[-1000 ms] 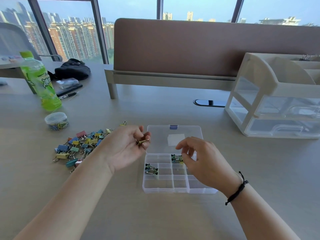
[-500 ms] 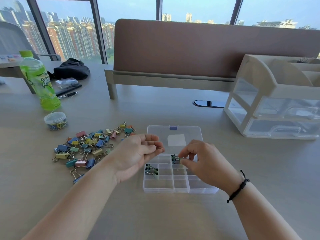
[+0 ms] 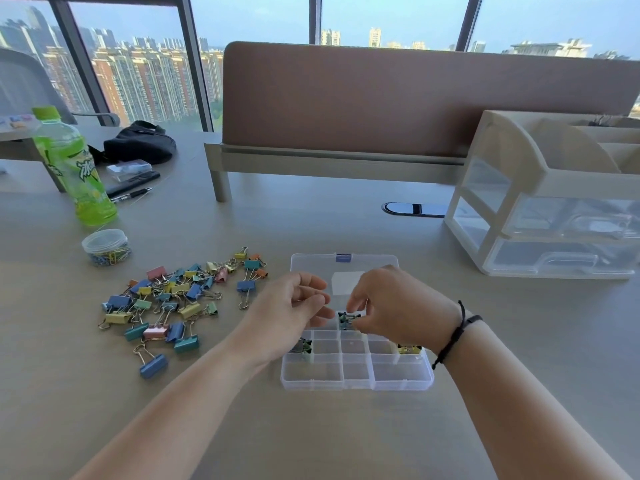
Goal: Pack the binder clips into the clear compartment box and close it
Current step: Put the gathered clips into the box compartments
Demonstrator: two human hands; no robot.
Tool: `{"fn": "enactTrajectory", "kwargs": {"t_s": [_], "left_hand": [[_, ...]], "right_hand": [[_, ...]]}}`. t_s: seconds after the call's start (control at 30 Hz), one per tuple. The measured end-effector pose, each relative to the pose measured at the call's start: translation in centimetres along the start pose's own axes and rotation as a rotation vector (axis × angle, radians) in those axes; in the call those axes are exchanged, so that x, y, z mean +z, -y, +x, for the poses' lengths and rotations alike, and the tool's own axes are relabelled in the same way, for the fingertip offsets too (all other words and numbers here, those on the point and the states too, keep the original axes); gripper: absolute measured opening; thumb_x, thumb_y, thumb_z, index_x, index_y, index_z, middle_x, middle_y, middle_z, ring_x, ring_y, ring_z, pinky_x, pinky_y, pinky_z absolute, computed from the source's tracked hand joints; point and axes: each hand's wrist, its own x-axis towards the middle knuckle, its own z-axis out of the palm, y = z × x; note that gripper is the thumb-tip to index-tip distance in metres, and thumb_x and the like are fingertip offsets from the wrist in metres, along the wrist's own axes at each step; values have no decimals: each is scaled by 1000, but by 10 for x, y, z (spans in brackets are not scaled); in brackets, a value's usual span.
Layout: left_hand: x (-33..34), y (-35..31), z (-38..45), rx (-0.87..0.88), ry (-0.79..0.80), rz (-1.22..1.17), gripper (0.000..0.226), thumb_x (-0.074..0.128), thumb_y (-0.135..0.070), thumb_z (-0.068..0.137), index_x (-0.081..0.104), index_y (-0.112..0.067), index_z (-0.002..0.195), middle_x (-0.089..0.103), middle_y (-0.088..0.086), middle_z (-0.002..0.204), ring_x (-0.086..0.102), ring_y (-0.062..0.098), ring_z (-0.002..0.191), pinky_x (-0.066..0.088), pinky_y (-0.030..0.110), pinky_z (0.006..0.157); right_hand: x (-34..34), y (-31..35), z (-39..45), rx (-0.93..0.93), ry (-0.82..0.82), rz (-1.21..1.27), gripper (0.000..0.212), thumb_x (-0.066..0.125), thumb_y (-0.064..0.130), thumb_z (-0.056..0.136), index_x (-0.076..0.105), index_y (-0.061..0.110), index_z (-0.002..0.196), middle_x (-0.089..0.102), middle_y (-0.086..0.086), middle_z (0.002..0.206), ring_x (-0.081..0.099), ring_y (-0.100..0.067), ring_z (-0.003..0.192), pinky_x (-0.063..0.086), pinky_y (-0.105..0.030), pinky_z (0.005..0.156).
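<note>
On the grey tabletop (image 3: 519,341) we see the clear compartment box (image 3: 356,375) open near the front edge, loose binder clips (image 3: 173,306) heaped to its left. Our right hand (image 3: 398,306) pinches a clip (image 3: 347,320) over a rear compartment; our left hand (image 3: 287,313), loosely curled and empty, has swung in from the pile.
</note>
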Motion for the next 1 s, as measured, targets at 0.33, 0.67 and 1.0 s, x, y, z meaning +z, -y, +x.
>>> {"fn": "enactTrajectory", "kwargs": {"t_s": [0.33, 0.67, 1.0], "left_hand": [[0, 2, 2, 13, 19, 12, 12, 62, -8, 95, 57, -8, 106, 74, 11, 90, 74, 20, 86, 59, 36, 81], [2, -1, -2, 84, 3, -26, 13, 66, -15, 90, 64, -2, 89, 76, 12, 80, 75, 24, 79, 61, 40, 80], [2, -4, -4, 155, 38, -122, 19, 53, 8, 95, 69, -2, 101, 77, 10, 91, 75, 20, 89, 58, 25, 77]], "right_hand": [[-12, 11, 17, -102, 80, -155, 14, 78, 33, 79, 69, 23, 85, 53, 14, 79, 44, -3, 70, 54, -30, 73], [-7, -3, 19, -31, 54, 152, 18, 85, 28, 70, 74, 21, 83, 68, 6, 75, 61, -7, 69, 53, -23, 66], [-4, -4, 13, -16, 38, 223, 14, 80, 33, 76, 69, 25, 79, 65, 9, 69, 54, -2, 56, 41, -12, 51]]}}
